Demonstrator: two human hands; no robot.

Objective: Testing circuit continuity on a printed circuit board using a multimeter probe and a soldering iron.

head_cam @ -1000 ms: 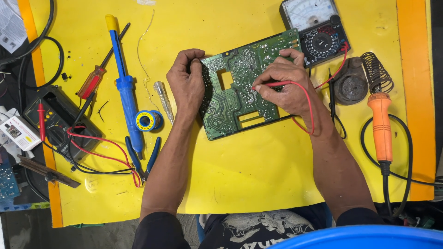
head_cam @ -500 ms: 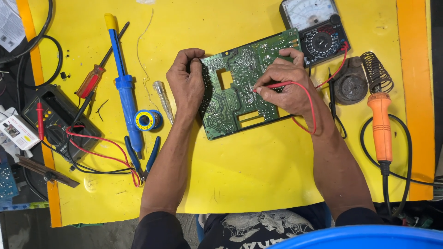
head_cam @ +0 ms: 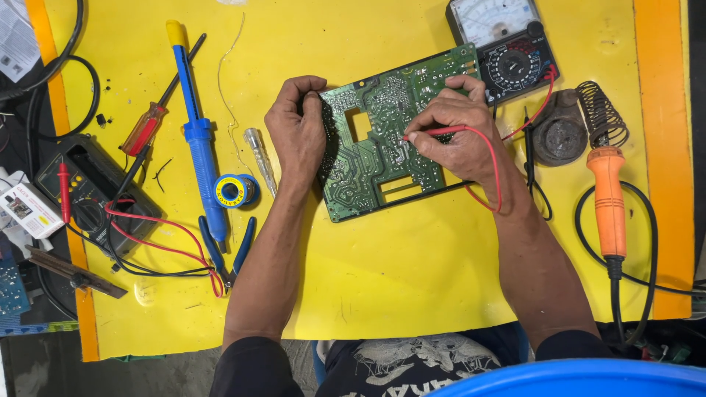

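We steady the green circuit board (head_cam: 386, 140), lying just below the analog meter (head_cam: 504, 48), with the left hand (head_cam: 298, 136) clenched on its left edge, while the right hand (head_cam: 460, 132) pinches the red probe (head_cam: 434, 132), best held tip-down, unmoving, on one solder joint.

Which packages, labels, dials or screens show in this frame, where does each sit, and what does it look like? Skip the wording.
Analog meter: top of the yellow mat, pale dial face above a black panel with a round selector.
Digital meter: left edge, dark body, red leads across it.
Small box: far left, white with red.
Solder spool: left of the left hand, blue with a yellow label ring.
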